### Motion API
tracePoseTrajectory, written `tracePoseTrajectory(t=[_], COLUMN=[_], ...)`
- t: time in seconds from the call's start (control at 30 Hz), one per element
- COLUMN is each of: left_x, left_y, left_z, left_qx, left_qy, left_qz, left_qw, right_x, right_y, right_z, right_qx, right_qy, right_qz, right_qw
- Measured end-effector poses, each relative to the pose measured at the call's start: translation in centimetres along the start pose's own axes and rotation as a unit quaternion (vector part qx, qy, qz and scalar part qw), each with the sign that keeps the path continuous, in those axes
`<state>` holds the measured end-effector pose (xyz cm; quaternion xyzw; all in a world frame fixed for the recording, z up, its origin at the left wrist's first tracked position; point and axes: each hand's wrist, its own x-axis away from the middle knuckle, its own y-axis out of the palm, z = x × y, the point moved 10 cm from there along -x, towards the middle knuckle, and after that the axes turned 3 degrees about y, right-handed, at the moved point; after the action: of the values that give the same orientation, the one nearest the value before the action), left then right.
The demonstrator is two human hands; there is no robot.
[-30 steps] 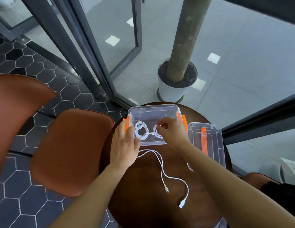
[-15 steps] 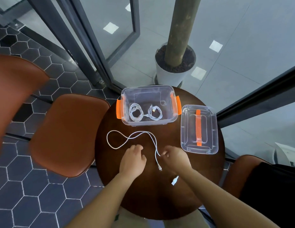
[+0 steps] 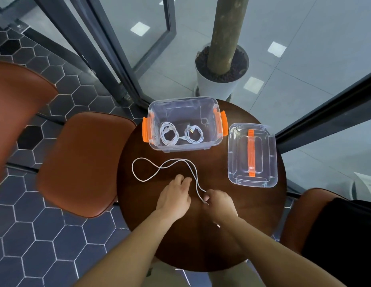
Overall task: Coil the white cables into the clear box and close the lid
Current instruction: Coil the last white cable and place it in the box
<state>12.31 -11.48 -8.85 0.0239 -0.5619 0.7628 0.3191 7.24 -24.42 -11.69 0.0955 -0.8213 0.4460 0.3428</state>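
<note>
Pinching the loose white cable (image 3: 161, 167) near one end with the right hand (image 3: 218, 204), curling the fingers in around it, at the near middle of the round wooden table (image 3: 139, 204). Resting the left hand (image 3: 174, 195) just to the left, holding nothing and keeping the fingers fairly straight and relaxed against the wood. Lying with the fingertips right beside the cable's two strands; touching them or not, hard telling.

Trailing away from the pinch toward the far side, then swinging left in one wide, slack loop and crossing over itself, all on the bare tabletop just near of the clear box (image 3: 186, 147). Not yet looking coiled at all.

Sitting open at the far edge of the table, with orange latches hanging at its left and right ends. Holding two cables already: a left coil (image 3: 169, 134) and a right coil (image 3: 194, 134), lying side by side on the floor of the box toward its near wall, with room to spare on the far side.

Waiting to the right of the box, well apart from both hands: the clear lid (image 3: 234, 162) with its orange handle, lying flat on the table.

Judging from this: roughly two thirds of the coiling finished. Remaining: winding this last cable into a small ring, dropping it in beside the other two, seating the lid and snapping both latches.
</note>
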Motion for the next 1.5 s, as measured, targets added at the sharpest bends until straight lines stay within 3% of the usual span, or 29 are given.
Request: tracePoseTrajectory(t=[0.1, 0.27, 0.47, 0.57, 0.63, 0.7, 0.83, 0.9, 1.07, 1.2, 1.27, 1.37, 1.5], left_x=[0.2, 1.0, 2.5, 3.7, 4.7, 5.7, 7.0, 7.8, 9.2, 10.0, 10.6, 11.6, 13.2], left_y=[-0.8, -4.1, -10.0, -12.0, -12.8, -13.3, -15.3, -16.4, -19.6, -21.7, -22.7, -23.7, -24.7], left_z=[2.2, 5.1, 5.0, 4.4, 3.2, 2.5, 3.1, 3.3, 2.3, 1.8, 1.1, -0.2, -1.9], left_qx=[-0.026, 0.088, 0.209, 0.313, 0.442, 0.570, 0.767, 0.802, 0.829, 0.830, 0.828, 0.842, 0.847], left_qy=[0.096, 0.166, 0.073, 0.021, -0.062, -0.131, -0.134, -0.136, -0.112, -0.081, -0.079, -0.083, -0.087], left_qz=[0.040, 0.086, 0.154, 0.166, 0.181, 0.207, 0.223, 0.226, 0.220, 0.180, 0.167, 0.149, 0.133], left_qw=[0.994, 0.978, 0.963, 0.935, 0.876, 0.784, 0.587, 0.536, 0.502, 0.522, 0.530, 0.512, 0.508], right_x=[0.7, 3.2, 6.4, 7.0, 7.4, 8.0, 9.7, 10.5, 11.8, 12.5, 13.0, 13.6, 12.9], right_y=[-2.3, -7.9, -12.5, -12.6, -12.1, -11.3, -10.4, -10.8, -12.6, -12.8, -12.6, -11.8, -9.0], right_z=[-0.3, -1.9, -4.3, -5.4, -6.4, -8.0, -11.6, -12.8, -15.3, -18.1, -19.6, -20.6, -19.3], right_qx=[-0.059, -0.182, -0.339, -0.386, -0.378, -0.371, -0.369, -0.349, -0.355, -0.340, -0.330, -0.337, -0.319], right_qy=[0.002, -0.022, -0.072, -0.091, -0.107, -0.132, -0.192, -0.219, -0.241, -0.253, -0.272, -0.286, -0.246], right_qz=[0.025, 0.075, 0.097, 0.075, 0.054, 0.013, -0.064, -0.063, -0.035, -0.019, -0.026, -0.037, -0.104], right_qw=[0.998, 0.980, 0.933, 0.915, 0.918, 0.919, 0.907, 0.909, 0.903, 0.905, 0.904, 0.896, 0.909])
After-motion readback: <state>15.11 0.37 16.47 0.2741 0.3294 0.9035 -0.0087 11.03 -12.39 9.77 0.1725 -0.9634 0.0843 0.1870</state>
